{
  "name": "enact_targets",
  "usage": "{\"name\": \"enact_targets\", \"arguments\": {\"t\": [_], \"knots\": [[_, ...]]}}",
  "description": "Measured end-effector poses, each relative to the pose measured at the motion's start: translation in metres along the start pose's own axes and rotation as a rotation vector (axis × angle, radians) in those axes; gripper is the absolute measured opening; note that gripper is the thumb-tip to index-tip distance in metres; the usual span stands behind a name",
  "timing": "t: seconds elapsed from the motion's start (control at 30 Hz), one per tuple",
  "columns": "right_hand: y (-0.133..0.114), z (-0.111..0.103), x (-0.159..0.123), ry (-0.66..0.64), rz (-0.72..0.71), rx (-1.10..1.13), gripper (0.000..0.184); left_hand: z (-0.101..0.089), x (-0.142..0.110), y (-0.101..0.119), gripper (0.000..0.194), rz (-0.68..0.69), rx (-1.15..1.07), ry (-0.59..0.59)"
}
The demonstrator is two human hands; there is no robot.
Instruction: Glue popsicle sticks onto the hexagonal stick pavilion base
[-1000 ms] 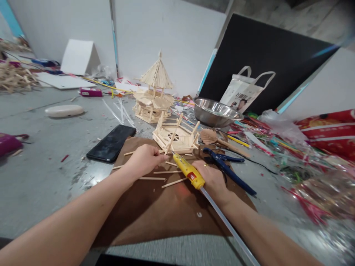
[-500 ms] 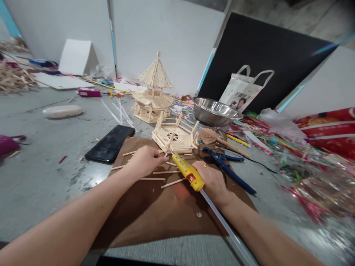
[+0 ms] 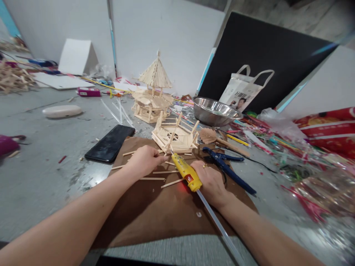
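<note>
My right hand (image 3: pixel 210 181) is wrapped round a yellow hot glue gun (image 3: pixel 186 171), with a long clear glue stick (image 3: pixel 219 223) running out of its back. The gun's nozzle points at the near corner of a low many-sided frame (image 3: pixel 176 136) built of thin wooden sticks, with short posts standing up around its edge. My left hand (image 3: pixel 145 160) is closed in a pinch just in front of that corner; whatever lies between its fingertips is hidden. Several loose wooden sticks (image 3: pixel 152 178) lie on the brown sheet (image 3: pixel 155 218) beneath both hands.
Behind the frame stands a stick-built pavilion (image 3: pixel 153 90) with a pointed roof. A black phone (image 3: pixel 110 143) lies to the left, blue-handled cutters (image 3: pixel 230 168) to the right. Farther back are a steel bowl (image 3: pixel 216 112) and a white bag (image 3: pixel 242 90). Plastic scraps (image 3: pixel 318 192) clutter the right side.
The back of the glue gun has shifted slightly left and its trailing glue stick has swung left with it. My left hand and the wooden frame have stayed nearly still.
</note>
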State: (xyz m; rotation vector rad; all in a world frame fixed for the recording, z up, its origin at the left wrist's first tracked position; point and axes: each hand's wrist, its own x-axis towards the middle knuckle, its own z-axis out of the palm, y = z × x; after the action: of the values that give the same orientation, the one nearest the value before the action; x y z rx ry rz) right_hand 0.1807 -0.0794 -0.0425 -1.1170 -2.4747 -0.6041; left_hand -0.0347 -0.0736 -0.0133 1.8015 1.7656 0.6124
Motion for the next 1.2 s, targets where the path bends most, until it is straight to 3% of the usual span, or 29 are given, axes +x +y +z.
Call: {"name": "enact_targets", "arguments": {"t": [1.2], "knots": [[-0.0023,-0.0048,-0.0008,0.017,0.007,-0.031,0.021,0.0016,0.0010,-0.0010,0.040,-0.003,0.032,-0.008]]}}
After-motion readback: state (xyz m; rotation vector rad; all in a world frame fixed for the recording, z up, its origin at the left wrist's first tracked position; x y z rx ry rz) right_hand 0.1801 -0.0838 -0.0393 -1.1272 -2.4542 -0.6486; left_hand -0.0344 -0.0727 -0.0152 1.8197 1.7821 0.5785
